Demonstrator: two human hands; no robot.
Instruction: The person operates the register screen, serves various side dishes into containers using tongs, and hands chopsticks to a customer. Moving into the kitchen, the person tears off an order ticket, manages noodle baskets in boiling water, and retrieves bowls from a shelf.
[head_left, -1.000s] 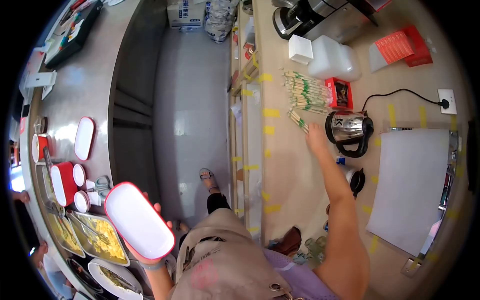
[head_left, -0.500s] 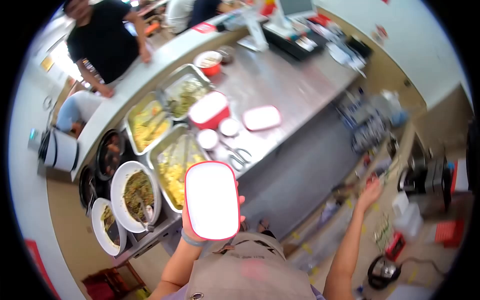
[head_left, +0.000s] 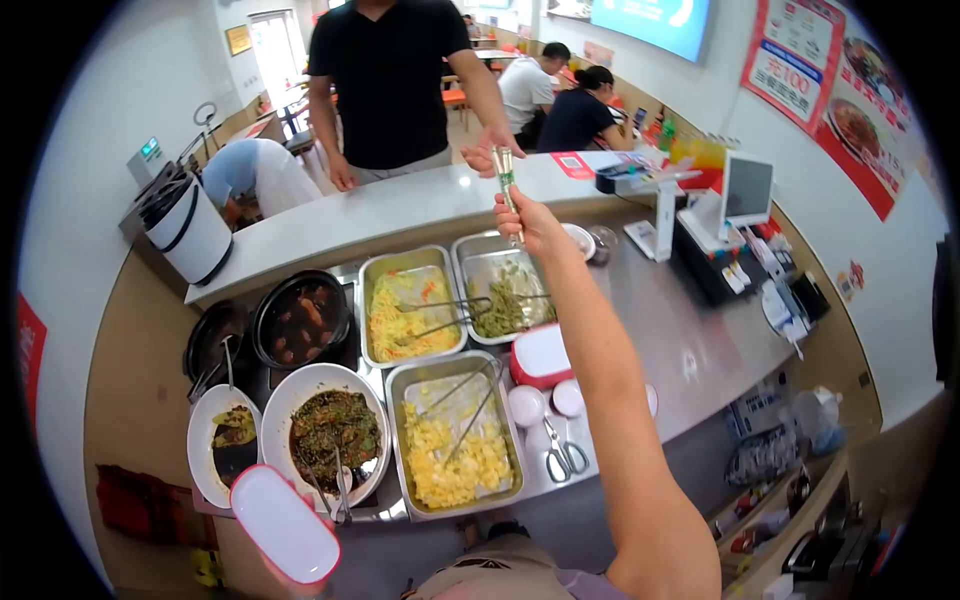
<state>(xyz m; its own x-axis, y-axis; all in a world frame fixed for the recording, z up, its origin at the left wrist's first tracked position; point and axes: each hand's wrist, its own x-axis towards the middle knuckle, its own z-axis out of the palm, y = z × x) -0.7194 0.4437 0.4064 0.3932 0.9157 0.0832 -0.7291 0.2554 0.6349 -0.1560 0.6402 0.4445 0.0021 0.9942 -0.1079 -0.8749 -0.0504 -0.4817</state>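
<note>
My right hand is closed round a small bundle of wrapped chopsticks, held upright over the white ledge. Just behind the bundle is the open hand of a person in a black shirt; whether it touches the chopsticks is unclear. At the lower left a white tray with a red rim is in my left hand, whose fingers are mostly hidden under it. The tray is beside a white bowl of dark chopped food and an oval white dish.
Metal pans of yellow food, shredded food and green food fill the counter. Scissors lie beside round white lids. A screen stands at the right, a white container at the left. Seated people are beyond the ledge.
The view has swung from the side table to the food counter. My right hand has carried the chopsticks over to the ledge. The tray now appears lower and further left.
</note>
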